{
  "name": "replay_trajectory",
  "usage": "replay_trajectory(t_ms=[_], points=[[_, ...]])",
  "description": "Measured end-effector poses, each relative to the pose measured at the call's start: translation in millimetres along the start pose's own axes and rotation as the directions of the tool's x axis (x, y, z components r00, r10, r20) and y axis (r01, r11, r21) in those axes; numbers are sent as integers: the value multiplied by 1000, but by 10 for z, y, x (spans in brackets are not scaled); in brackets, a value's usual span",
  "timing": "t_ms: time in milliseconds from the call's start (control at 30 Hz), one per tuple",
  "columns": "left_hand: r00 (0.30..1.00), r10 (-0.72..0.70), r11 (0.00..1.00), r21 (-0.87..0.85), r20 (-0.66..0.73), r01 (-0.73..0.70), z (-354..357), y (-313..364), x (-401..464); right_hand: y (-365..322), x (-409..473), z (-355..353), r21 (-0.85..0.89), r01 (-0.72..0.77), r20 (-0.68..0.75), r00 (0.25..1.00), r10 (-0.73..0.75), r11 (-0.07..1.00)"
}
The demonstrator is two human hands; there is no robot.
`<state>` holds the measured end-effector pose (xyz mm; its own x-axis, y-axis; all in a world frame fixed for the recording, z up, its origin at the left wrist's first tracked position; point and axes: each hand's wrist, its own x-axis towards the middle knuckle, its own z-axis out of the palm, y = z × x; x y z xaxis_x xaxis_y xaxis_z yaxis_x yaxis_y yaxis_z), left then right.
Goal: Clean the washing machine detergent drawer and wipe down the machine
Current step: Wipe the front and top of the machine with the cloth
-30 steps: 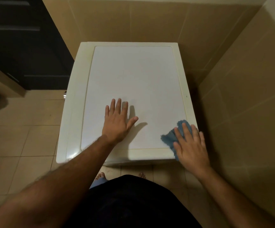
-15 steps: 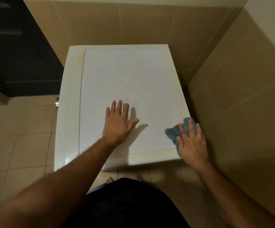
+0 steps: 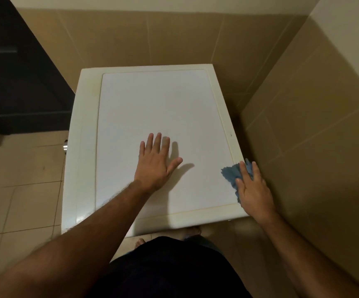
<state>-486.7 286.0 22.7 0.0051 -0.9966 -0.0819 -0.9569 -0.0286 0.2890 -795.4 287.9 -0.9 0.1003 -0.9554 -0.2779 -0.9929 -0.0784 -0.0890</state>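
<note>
Two hands on the washing machine top (image 3: 152, 108). Left hand (image 3: 156, 163) flat, fingers straight, bracing. Right hand (image 3: 252, 190) presses blue cloth (image 3: 230, 173) flat at the near right edge, beside the tiled wall (image 3: 303, 125). Cloth looks soft, limp, light; likely best bunched under the palm.

L hand (image 3: 156, 166) flat on washer (image 3: 152, 108) top, fingers spread. R hand (image 3: 252, 190) presses blue cloth (image 3: 230, 173) at near-right corner, by tiled wall (image 3: 303, 125).
</note>
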Motion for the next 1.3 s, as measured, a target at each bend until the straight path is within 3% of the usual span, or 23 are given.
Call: replay_trajectory(t_ms=[100,233,367,467,633,867,933,1033,1100,1300], points=[[999,-48,999,-9,-9,48,3,57,68,-64,307,-84,92,-17,-4,1000,17,996],[992,-121,993,-15,-38,120,-7,110,181,-169,616,-182,66,42,-42,998,-39,997],[982,-179,984,-8,-56,179,-1,215,259,-272,976,-348,-33,143,-122,982,-146,989],[975,-212,977,-4,-66,213,-6,326,318,-340,1264,-429,-209,213,-65,971,-231,954],[964,-254,967,-6,-85,254,14,469,376,-488,1443,-474,-166,187,-139,968,-211,968],[958,-274,962,-30,-91,272,64,581,440,-294,886,-386,-196,479,-54,866,-498,855],[958,-272,962,-22,-88,271,65,579,441,-214,883,-449,-102,455,-53,885,-462,884],[958,-275,961,-26,-78,274,63,542,443,-295,971,-471,37,261,-127,959,-255,965],[957,-280,960,-32,-77,278,55,502,448,-437,961,-369,-15,186,-161,969,-186,982],[945,-319,948,-20,-73,318,-20,285,415,-620,1360,-410,-142,195,-181,959,-220,970]])
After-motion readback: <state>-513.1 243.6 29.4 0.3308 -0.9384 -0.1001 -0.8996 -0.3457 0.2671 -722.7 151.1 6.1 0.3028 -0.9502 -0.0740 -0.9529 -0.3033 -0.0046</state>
